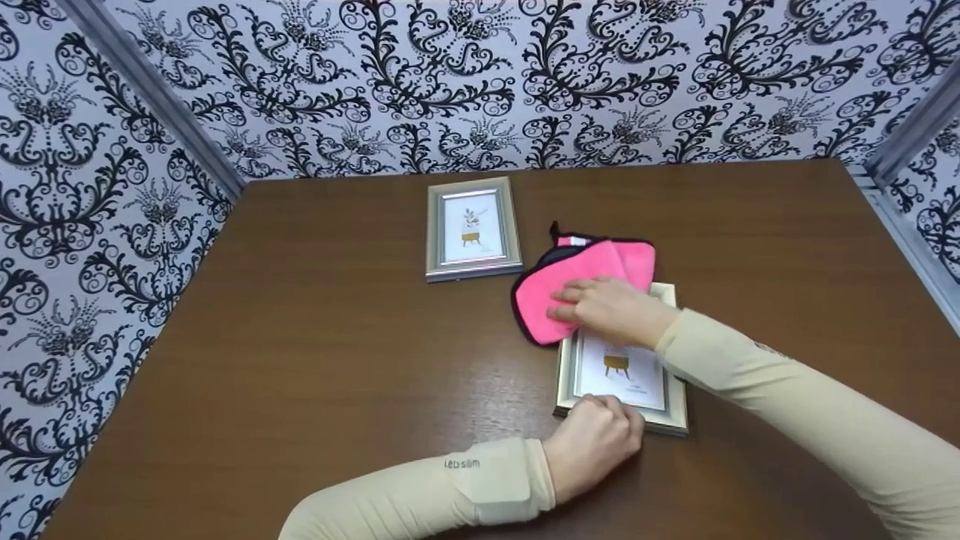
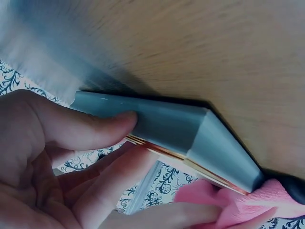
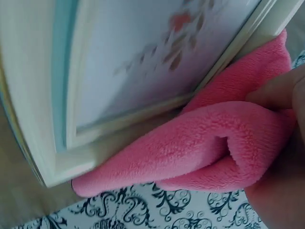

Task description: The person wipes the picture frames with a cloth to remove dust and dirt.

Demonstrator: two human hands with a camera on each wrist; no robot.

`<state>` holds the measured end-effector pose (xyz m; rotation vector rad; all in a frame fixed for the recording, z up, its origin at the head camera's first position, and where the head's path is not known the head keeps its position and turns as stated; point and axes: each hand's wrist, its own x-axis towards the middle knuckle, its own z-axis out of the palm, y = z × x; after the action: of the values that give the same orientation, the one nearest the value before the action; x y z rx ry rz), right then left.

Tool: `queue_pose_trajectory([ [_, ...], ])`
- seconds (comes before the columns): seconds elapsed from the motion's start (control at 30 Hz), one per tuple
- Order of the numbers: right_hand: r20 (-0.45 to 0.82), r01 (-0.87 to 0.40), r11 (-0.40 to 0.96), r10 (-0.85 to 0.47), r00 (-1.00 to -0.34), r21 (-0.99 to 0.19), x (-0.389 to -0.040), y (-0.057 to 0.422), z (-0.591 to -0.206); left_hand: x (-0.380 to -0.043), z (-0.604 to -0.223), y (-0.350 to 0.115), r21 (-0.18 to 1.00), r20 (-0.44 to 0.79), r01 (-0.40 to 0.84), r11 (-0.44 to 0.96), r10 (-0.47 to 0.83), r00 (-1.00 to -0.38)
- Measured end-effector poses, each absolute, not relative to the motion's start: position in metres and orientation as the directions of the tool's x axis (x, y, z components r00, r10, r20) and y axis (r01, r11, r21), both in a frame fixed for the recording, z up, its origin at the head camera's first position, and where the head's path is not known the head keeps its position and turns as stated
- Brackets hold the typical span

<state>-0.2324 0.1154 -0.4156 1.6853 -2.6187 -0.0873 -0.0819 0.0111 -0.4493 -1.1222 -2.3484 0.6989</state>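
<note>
A picture frame (image 1: 675,405) with a pale gold border and a plant drawing lies on the table at right of centre. My left hand (image 1: 596,442) grips its near edge; in the left wrist view the thumb lies on the frame's grey side (image 2: 167,121) and fingers reach over the front edge. My right hand (image 1: 619,311) holds a pink cloth (image 1: 540,300) with black trim over the frame's far part. In the right wrist view the cloth (image 3: 190,148) is folded, its fuzzy surface against the border, with the thumb on it.
A second silver-gold picture frame (image 1: 472,268) lies further back, left of the cloth. Both stand on a brown wooden table (image 1: 337,315). Walls with black floral pattern (image 1: 465,82) rise behind and on both sides, with grey metal posts (image 1: 161,97) at the corners.
</note>
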Motion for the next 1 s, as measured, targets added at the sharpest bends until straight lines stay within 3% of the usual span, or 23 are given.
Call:
queue_pose_trajectory([
  [0.23, -0.013, -0.917, 0.394, -0.919, -0.395, -0.066, -0.191, 0.129, -0.419, -0.083, -0.449, 0.007, -0.585, 0.205, 0.578, 0.569, 0.794, -0.573],
  [0.47, 0.107, -0.948, 0.247, -0.956, -0.273, -0.202, -0.169, 0.144, -0.422, -0.081, -0.453, 0.006, -0.592, 0.269, 0.55, 0.589, 0.787, -0.555],
  [0.63, 0.079, -0.937, 0.199, -0.97, -0.231, -0.286, -0.164, 0.149, -0.416, -0.079, -0.454, 0.007, -0.605, 0.306, 0.531, 0.593, 0.789, -0.533],
  [0.73, 0.086, -0.926, 0.208, -0.965, -0.246, -0.315, -0.165, 0.153, -0.409, -0.078, -0.456, 0.008, -0.594, 0.32, 0.53, 0.606, 0.782, -0.535],
  [0.87, 0.193, -0.936, 0.214, -0.942, -0.273, -0.278, -0.171, 0.158, -0.398, -0.079, -0.456, 0.008, -0.583, 0.327, 0.53, 0.616, 0.775, -0.541],
  [1.0, 0.285, -0.926, 0.283, -0.892, -0.35, -0.251, -0.183, 0.163, -0.38, -0.085, -0.457, 0.008, -0.588, 0.321, 0.52, 0.62, 0.769, -0.554],
])
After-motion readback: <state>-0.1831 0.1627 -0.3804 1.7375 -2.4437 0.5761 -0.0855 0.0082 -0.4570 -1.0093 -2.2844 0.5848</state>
